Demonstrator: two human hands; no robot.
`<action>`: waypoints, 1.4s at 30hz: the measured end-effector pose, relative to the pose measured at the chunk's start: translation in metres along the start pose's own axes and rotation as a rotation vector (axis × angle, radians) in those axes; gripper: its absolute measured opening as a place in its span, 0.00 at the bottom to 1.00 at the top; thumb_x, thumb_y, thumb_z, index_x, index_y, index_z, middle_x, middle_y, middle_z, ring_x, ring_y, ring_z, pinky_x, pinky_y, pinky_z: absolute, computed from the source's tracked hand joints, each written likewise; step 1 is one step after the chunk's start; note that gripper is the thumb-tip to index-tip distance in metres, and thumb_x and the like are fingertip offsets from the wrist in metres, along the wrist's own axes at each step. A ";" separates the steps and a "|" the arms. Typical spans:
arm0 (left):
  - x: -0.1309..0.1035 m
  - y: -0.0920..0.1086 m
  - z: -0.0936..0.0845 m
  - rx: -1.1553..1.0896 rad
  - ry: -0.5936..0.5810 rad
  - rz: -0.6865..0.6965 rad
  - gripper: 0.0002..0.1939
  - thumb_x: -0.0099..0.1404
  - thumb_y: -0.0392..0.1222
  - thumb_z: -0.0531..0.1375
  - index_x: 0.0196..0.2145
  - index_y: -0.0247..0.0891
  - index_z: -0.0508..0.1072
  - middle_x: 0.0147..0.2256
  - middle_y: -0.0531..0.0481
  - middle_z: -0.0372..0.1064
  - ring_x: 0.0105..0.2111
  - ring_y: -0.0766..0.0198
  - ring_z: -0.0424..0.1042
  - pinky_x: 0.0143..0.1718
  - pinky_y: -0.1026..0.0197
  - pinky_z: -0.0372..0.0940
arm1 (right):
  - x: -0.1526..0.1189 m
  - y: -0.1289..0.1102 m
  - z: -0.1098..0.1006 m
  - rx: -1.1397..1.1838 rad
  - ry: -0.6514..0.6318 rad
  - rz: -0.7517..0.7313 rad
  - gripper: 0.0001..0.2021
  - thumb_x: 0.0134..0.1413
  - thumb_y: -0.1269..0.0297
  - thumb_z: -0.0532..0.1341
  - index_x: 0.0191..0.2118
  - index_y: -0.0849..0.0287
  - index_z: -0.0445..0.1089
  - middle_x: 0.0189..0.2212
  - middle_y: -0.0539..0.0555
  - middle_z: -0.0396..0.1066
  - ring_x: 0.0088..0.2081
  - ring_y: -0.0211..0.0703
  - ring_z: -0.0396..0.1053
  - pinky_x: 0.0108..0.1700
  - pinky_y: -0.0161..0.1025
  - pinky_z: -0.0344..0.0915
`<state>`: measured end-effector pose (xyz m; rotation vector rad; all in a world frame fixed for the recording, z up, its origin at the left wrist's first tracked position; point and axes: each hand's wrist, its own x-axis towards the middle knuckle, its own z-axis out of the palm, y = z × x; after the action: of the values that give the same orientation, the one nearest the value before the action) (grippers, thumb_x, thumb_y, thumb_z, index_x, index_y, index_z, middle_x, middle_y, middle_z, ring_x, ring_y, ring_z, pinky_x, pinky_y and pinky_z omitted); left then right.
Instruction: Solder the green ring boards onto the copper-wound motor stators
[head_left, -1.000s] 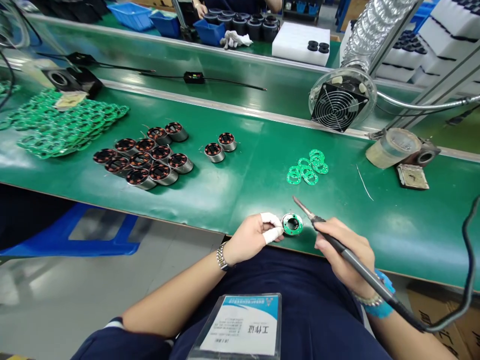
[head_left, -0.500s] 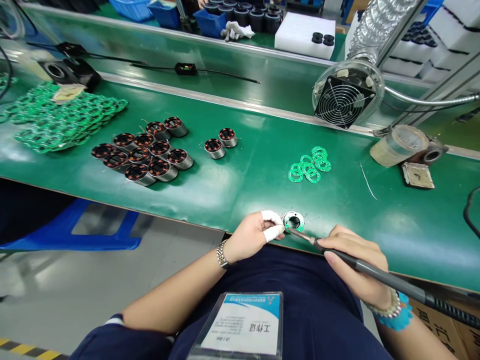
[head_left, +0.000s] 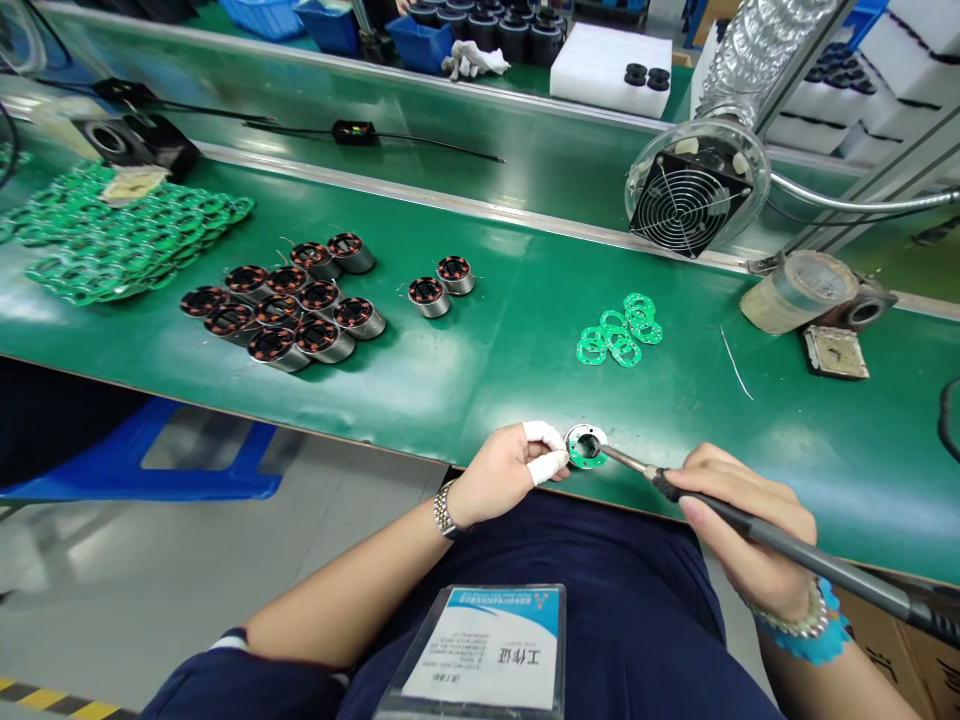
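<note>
Near the table's front edge lies a round metal part topped by a green ring board [head_left: 586, 447]. My left hand [head_left: 517, 468], with white coverings on two fingertips, is closed on its left side. My right hand [head_left: 746, 525] grips a soldering iron [head_left: 787, 548], whose metal tip reaches the right side of the ring. Several loose green ring boards [head_left: 621, 330] lie beyond the part. Farther left are two wound metal cores [head_left: 442, 285] and a cluster of several more [head_left: 285, 310], copper windings facing up.
Stacked green board panels [head_left: 135, 230] lie at the far left. A fan [head_left: 686, 203] on a duct hangs at the back. On the right are a cup [head_left: 799, 290], a sponge holder [head_left: 836, 351] and a thin wire [head_left: 736, 362].
The soldering iron's tip has moved from the lower left of the ring to its right side. My right hand has shifted right with it; my left hand has stayed in place.
</note>
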<state>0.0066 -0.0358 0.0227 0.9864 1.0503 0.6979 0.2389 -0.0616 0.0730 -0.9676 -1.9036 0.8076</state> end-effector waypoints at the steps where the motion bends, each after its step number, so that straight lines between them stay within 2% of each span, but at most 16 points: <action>1: 0.000 0.000 0.000 0.008 -0.003 0.006 0.05 0.54 0.37 0.60 0.27 0.34 0.67 0.25 0.52 0.70 0.28 0.66 0.72 0.34 0.62 0.67 | -0.001 0.003 -0.004 -0.024 0.037 0.013 0.14 0.49 0.78 0.59 0.41 0.57 0.72 0.27 0.52 0.70 0.29 0.39 0.65 0.31 0.39 0.63; 5: -0.001 0.000 0.001 0.094 -0.009 0.024 0.06 0.56 0.40 0.60 0.28 0.34 0.67 0.25 0.50 0.71 0.28 0.66 0.72 0.35 0.62 0.66 | 0.007 0.033 -0.033 -0.226 0.335 0.118 0.08 0.51 0.71 0.60 0.38 0.55 0.73 0.30 0.52 0.72 0.32 0.42 0.69 0.35 0.41 0.66; 8: -0.001 -0.002 0.000 0.145 -0.020 0.021 0.07 0.57 0.42 0.59 0.28 0.35 0.67 0.27 0.49 0.72 0.30 0.64 0.73 0.36 0.61 0.66 | 0.028 0.074 -0.073 -0.420 0.604 0.151 0.09 0.53 0.64 0.59 0.40 0.57 0.72 0.36 0.54 0.73 0.37 0.45 0.71 0.41 0.44 0.68; 11: 0.000 -0.004 -0.001 0.156 -0.042 0.029 0.08 0.57 0.43 0.59 0.28 0.35 0.67 0.28 0.48 0.73 0.31 0.63 0.73 0.38 0.60 0.66 | 0.051 0.113 -0.118 -0.640 0.795 0.096 0.12 0.52 0.62 0.58 0.41 0.61 0.71 0.40 0.58 0.73 0.44 0.48 0.69 0.50 0.48 0.64; 12: 0.000 -0.004 -0.001 0.155 -0.045 0.033 0.08 0.57 0.43 0.59 0.28 0.35 0.67 0.28 0.48 0.73 0.32 0.62 0.73 0.38 0.60 0.66 | 0.058 0.122 -0.128 -0.676 0.788 0.110 0.12 0.51 0.62 0.59 0.41 0.61 0.71 0.40 0.58 0.72 0.45 0.49 0.69 0.52 0.50 0.62; 14: 0.000 -0.005 -0.001 0.149 -0.041 0.036 0.08 0.58 0.44 0.59 0.28 0.35 0.67 0.28 0.48 0.73 0.32 0.62 0.73 0.38 0.60 0.66 | 0.065 0.131 -0.135 -0.618 0.688 0.188 0.13 0.50 0.61 0.60 0.41 0.61 0.70 0.36 0.56 0.73 0.39 0.48 0.71 0.48 0.49 0.66; 15: -0.001 -0.005 0.000 0.143 -0.035 0.035 0.08 0.57 0.44 0.59 0.28 0.35 0.68 0.28 0.48 0.73 0.32 0.62 0.73 0.38 0.60 0.66 | 0.066 0.129 -0.130 -0.574 0.644 0.215 0.12 0.52 0.61 0.59 0.41 0.60 0.69 0.32 0.54 0.73 0.34 0.45 0.72 0.43 0.47 0.69; 17: -0.001 -0.004 0.001 0.122 -0.018 0.029 0.09 0.57 0.44 0.60 0.28 0.35 0.68 0.28 0.48 0.73 0.31 0.63 0.73 0.38 0.60 0.66 | 0.062 0.114 -0.105 -0.489 0.572 0.224 0.11 0.55 0.61 0.56 0.42 0.58 0.67 0.25 0.50 0.72 0.26 0.41 0.72 0.34 0.41 0.71; 19: -0.001 -0.004 0.002 0.091 -0.003 0.028 0.09 0.55 0.43 0.61 0.28 0.35 0.67 0.27 0.49 0.73 0.31 0.63 0.73 0.38 0.60 0.66 | 0.052 0.088 -0.065 -0.381 0.428 0.154 0.10 0.56 0.62 0.56 0.43 0.56 0.66 0.30 0.51 0.73 0.31 0.40 0.73 0.37 0.39 0.71; 22: 0.000 -0.003 0.003 0.034 0.006 0.034 0.10 0.54 0.43 0.62 0.28 0.35 0.67 0.27 0.49 0.72 0.30 0.64 0.72 0.38 0.61 0.66 | 0.032 0.050 -0.005 -0.291 -0.035 -0.001 0.16 0.50 0.62 0.63 0.46 0.54 0.65 0.41 0.54 0.72 0.40 0.42 0.73 0.44 0.38 0.70; 24: 0.001 -0.003 0.003 0.016 0.004 0.043 0.10 0.53 0.43 0.62 0.27 0.35 0.68 0.26 0.50 0.71 0.30 0.64 0.72 0.37 0.61 0.66 | 0.021 0.038 0.024 -0.202 -0.134 -0.060 0.20 0.51 0.63 0.63 0.50 0.56 0.61 0.46 0.57 0.70 0.45 0.44 0.71 0.47 0.39 0.68; 26: 0.001 -0.002 0.003 0.020 0.005 0.053 0.09 0.53 0.43 0.63 0.27 0.34 0.68 0.26 0.51 0.71 0.29 0.65 0.71 0.37 0.61 0.65 | 0.015 0.038 0.041 -0.168 -0.130 -0.034 0.20 0.51 0.64 0.62 0.51 0.56 0.61 0.45 0.57 0.70 0.45 0.43 0.71 0.46 0.38 0.69; 29: 0.000 0.000 0.004 0.007 0.008 0.065 0.09 0.53 0.42 0.62 0.27 0.35 0.67 0.26 0.51 0.70 0.30 0.65 0.71 0.38 0.60 0.65 | 0.017 0.044 0.048 -0.150 -0.106 0.037 0.19 0.51 0.64 0.63 0.49 0.56 0.62 0.42 0.55 0.72 0.41 0.42 0.72 0.43 0.37 0.70; 33: -0.001 0.000 0.004 -0.031 -0.002 0.085 0.09 0.54 0.42 0.62 0.27 0.35 0.67 0.26 0.52 0.68 0.30 0.66 0.71 0.39 0.60 0.66 | 0.024 0.048 0.045 -0.113 -0.136 0.064 0.19 0.49 0.64 0.64 0.48 0.55 0.63 0.42 0.54 0.71 0.42 0.42 0.71 0.44 0.38 0.68; 38: -0.002 -0.005 0.000 -0.025 -0.037 0.125 0.09 0.54 0.39 0.62 0.31 0.35 0.66 0.32 0.50 0.70 0.34 0.65 0.72 0.42 0.60 0.65 | 0.027 0.047 0.044 -0.106 -0.161 0.083 0.19 0.48 0.63 0.65 0.47 0.56 0.63 0.41 0.54 0.71 0.41 0.42 0.72 0.44 0.37 0.68; 42: -0.007 -0.005 -0.005 0.350 0.059 0.232 0.06 0.57 0.40 0.59 0.32 0.36 0.69 0.33 0.48 0.70 0.33 0.64 0.70 0.40 0.60 0.65 | 0.026 0.049 0.045 -0.112 -0.161 0.050 0.19 0.49 0.63 0.64 0.47 0.56 0.63 0.42 0.55 0.71 0.42 0.43 0.71 0.45 0.39 0.67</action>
<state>0.0000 -0.0424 0.0196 1.4141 1.1445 0.7496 0.2055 -0.0226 0.0228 -1.0486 -2.0884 0.8371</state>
